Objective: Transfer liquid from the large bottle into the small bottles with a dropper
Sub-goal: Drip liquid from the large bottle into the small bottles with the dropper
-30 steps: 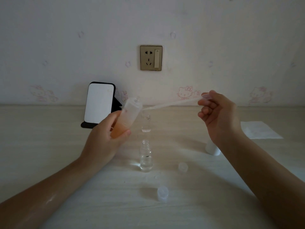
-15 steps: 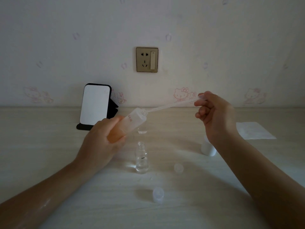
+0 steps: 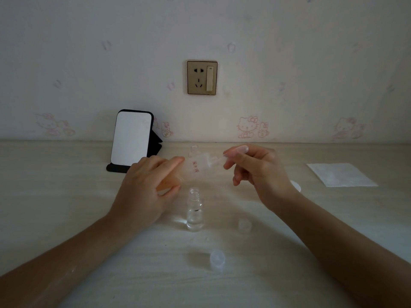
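Note:
My left hand (image 3: 144, 185) grips the large translucent bottle (image 3: 195, 167), tipped almost flat with its mouth to the right and orange liquid pooled at the base under my fingers. My right hand (image 3: 251, 170) pinches the bulb of the clear dropper (image 3: 235, 152), whose stem runs left into the bottle's mouth. One small glass bottle (image 3: 195, 210) stands open on the table just below the large bottle. A second small bottle (image 3: 194, 150) shows only its top behind the large bottle.
Two small clear caps lie on the table, one (image 3: 244, 225) right of the near small bottle and one (image 3: 217, 260) nearer me. A white cap (image 3: 295, 185) peeks out behind my right wrist. A phone on a black stand (image 3: 131, 141) and a white tissue (image 3: 340, 174) sit farther back.
My left hand tipped the large bottle from slanted to nearly flat and lowered it. My right hand moved left and pushed the dropper deep into the bottle's mouth.

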